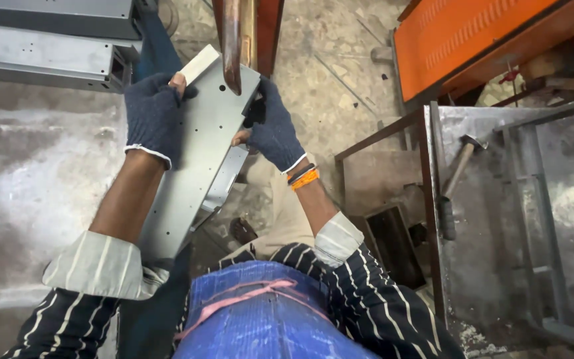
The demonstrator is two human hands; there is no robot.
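Observation:
Both my hands wear dark blue knitted gloves and hold a long grey sheet-metal panel (197,156) with small holes and bent edges. My left hand (153,116) grips the panel's left edge near its far end. On the right edge, close to a rusty vertical machine bar (232,43), my right hand (272,133) has its grip. The panel's far end lies under that bar. Its near end reaches down to my left sleeve.
Grey metal housings (48,56) lie at the top left. An orange metal cover (473,36) stands at the top right. A steel table (499,266) on the right carries a hammer (456,179). Concrete floor lies below.

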